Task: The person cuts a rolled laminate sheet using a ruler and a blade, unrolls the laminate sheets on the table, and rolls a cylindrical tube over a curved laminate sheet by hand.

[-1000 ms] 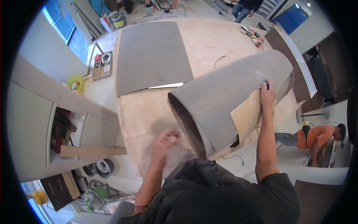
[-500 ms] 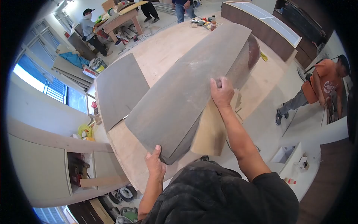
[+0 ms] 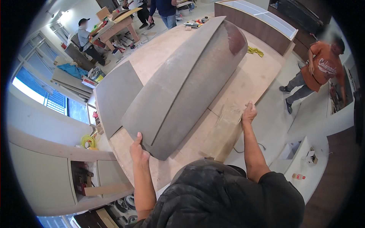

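Note:
A large grey sheet (image 3: 178,83), rolled into a loose tube with a long overlapping edge, lies diagonally on the pale wooden table (image 3: 262,76). My left hand (image 3: 140,149) grips the near left end of the rolled sheet, thumb on top. At the table's right edge, my right hand (image 3: 249,113) is closed on the corner of a tan, semi-transparent sheet (image 3: 226,131), which lies beside the roll. A flat grey panel (image 3: 117,95) rests on the table to the left, partly under the roll. Reddish-brown marks show at the roll's far end.
A yellow-green cloth (image 3: 255,51) and some tools (image 3: 195,23) lie on the table's far side. Beyond stands a dark-sided cabinet (image 3: 258,26). A person in orange (image 3: 321,66) is at the right; other people stand near a workbench (image 3: 116,28) at the back.
The roll has turned over, showing its overlapping edge on top. My right hand has left the roll and moved right and down to the tan sheet. My left hand has shifted left with the roll's near end.

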`<action>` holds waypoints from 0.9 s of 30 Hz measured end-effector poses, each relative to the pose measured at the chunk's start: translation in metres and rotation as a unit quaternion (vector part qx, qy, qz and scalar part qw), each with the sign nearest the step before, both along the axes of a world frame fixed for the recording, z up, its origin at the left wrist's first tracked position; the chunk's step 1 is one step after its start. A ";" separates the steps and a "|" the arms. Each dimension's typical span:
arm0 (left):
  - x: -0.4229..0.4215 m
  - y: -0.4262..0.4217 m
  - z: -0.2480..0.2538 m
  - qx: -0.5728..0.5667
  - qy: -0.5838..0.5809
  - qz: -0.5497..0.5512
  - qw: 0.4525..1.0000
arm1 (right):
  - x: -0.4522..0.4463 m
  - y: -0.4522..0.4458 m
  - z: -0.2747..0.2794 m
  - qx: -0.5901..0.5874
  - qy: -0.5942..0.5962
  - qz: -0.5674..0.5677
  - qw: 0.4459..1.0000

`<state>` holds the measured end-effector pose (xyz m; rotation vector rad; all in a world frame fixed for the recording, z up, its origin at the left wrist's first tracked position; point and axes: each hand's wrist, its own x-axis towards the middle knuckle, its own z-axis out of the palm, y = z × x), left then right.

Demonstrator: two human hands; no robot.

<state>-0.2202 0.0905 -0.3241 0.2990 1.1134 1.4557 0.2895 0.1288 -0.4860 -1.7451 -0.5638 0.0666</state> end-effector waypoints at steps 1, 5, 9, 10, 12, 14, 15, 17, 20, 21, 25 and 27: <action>-0.008 0.008 0.000 -0.009 -0.006 -0.003 1.000 | 0.000 -0.004 0.000 -0.007 -0.003 0.002 1.000; -0.030 0.034 0.002 -0.026 -0.027 -0.017 0.999 | 0.014 -0.021 0.013 -0.059 0.041 -0.016 0.997; -0.038 0.049 0.004 -0.036 -0.039 -0.014 0.998 | 0.129 -0.043 -0.051 -0.076 0.070 -0.081 0.991; -0.038 0.049 0.005 -0.043 -0.035 -0.011 0.998 | 0.136 -0.057 -0.031 0.017 0.130 -0.091 0.987; -0.037 0.049 0.006 -0.041 -0.032 -0.009 0.999 | 0.162 -0.089 0.016 0.041 0.089 -0.142 0.985; -0.036 0.049 0.008 -0.039 -0.032 -0.007 0.999 | 0.184 -0.123 0.049 -0.016 -0.015 -0.169 0.985; -0.036 0.049 0.008 -0.040 -0.034 -0.008 0.999 | 0.185 -0.141 0.070 -0.004 -0.018 -0.158 0.987; -0.035 0.049 0.006 -0.043 -0.036 -0.011 0.998 | 0.189 -0.164 0.095 0.035 0.016 -0.170 0.985; -0.038 0.051 0.003 -0.031 -0.040 -0.011 0.999 | 0.195 -0.179 0.110 0.115 0.044 -0.136 0.983; -0.039 0.052 -0.001 -0.022 -0.041 -0.012 0.999 | 0.201 -0.182 0.112 0.144 0.051 -0.113 0.982; -0.035 0.048 0.008 -0.015 -0.061 -0.021 0.998 | 0.193 -0.185 0.187 0.200 -0.121 -0.090 0.968; -0.034 0.045 0.007 -0.010 -0.049 -0.021 0.999 | 0.185 -0.182 0.255 0.233 -0.196 -0.030 0.952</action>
